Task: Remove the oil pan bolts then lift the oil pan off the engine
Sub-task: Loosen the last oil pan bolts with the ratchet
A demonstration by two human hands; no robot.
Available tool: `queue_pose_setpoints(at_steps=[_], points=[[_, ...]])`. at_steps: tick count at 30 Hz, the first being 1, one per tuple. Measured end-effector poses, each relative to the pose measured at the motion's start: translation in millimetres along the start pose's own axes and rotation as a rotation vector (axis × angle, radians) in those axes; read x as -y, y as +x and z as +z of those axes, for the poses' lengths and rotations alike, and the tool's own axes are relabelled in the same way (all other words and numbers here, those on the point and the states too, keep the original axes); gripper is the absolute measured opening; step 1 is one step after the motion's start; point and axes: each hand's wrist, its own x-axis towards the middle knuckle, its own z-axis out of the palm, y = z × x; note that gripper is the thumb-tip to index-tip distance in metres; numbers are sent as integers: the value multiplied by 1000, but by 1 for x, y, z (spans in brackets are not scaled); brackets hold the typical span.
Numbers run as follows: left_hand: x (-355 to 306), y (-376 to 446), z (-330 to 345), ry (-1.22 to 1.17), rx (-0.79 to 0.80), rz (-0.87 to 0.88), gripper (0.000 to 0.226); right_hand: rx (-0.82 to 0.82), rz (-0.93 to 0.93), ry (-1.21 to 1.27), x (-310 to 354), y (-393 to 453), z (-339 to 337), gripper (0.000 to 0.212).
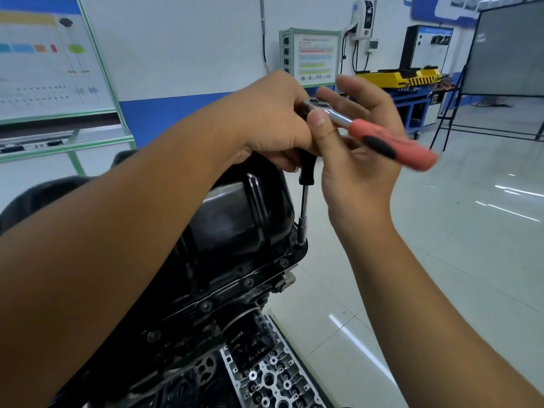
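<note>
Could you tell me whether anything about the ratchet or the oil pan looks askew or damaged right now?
Nothing stands out. The socket sits upright on a flange bolt beside the oil pan, the left hand steadies the ratchet head, and the pan shows no visible damage.

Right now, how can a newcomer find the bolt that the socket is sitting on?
Find the glossy black oil pan on the engine. Follow its bolted flange to the far right corner. That bolt alone sits under the steel socket extension; its neighbours stand bare.
</note>
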Motion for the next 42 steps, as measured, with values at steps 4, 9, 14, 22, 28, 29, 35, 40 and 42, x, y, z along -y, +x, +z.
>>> queue_pose_setpoints(at_steps=[4, 9, 14, 22, 28, 29, 35, 40, 42], points=[[1, -2, -1, -24, 57, 19, 33, -99, 506, 494, 6, 18, 2, 26], [2, -2, -2, -26, 88, 33, 25, -19, 456, 460, 10, 16, -11, 9], [3, 3, 0, 30, 46, 50, 24, -4, 80, 158, 1, 9, -16, 25], [7, 1, -2, 1, 92, 130, 44, 13, 515, 493, 0, 31, 0, 7], [14, -7, 17, 164, -280, 185, 31, 22, 207, 111, 1, 24, -9, 17], [15, -9, 19, 177, -288, 202, 29, 23, 286, 185, 1, 26, -10, 15], [14, -17, 9, 88, -67, 159, 37, 65, 675, 566, 3, 32, -12, 27], [15, -16, 15, 1, -147, 166, 28, 53, 314, 379, -1, 21, -15, 17], [14, -14, 19, 10, -163, 161, 22, 55, 266, 390, 0, 21, -12, 16]])
